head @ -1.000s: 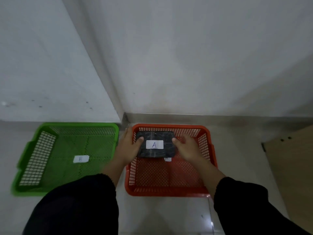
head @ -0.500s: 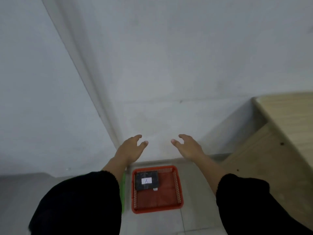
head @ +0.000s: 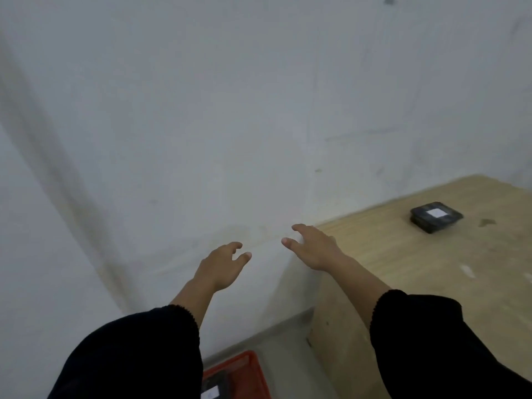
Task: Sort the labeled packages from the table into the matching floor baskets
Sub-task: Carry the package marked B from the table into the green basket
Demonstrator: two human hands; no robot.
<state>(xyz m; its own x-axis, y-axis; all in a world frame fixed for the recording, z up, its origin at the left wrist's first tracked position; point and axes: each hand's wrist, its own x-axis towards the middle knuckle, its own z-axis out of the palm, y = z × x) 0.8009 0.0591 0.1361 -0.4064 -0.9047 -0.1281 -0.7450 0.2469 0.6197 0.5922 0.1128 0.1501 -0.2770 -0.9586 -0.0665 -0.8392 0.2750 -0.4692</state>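
Package on the table is what the coming move turns on, and both hands are apart from it. The left hand hangs in the air in front of the wall, off the table altogether, fingers loosely spread and slightly curled, holding nothing. The right hand is likewise spread and empty, palm down, over the table's near-left corner, thumb pointing toward the left hand. From there the package lies well apart, away to the right and farther back, toward the table's far edge and near its right side as far as the view shows. It is a flat dark pack with a white label on top; the letter cannot be read at this size. Its long axis runs roughly along the far edge, a little skewed, with one corner toward the person. The right hand is clearly the nearer; the left would have to cross the whole corner of the table to reach it. Below, at the lower edge of the view, a red basket on the floor holds another dark labelled pack, partly hidden by the left sleeve. The likely next step is a reach rightward and forward across the tabletop.
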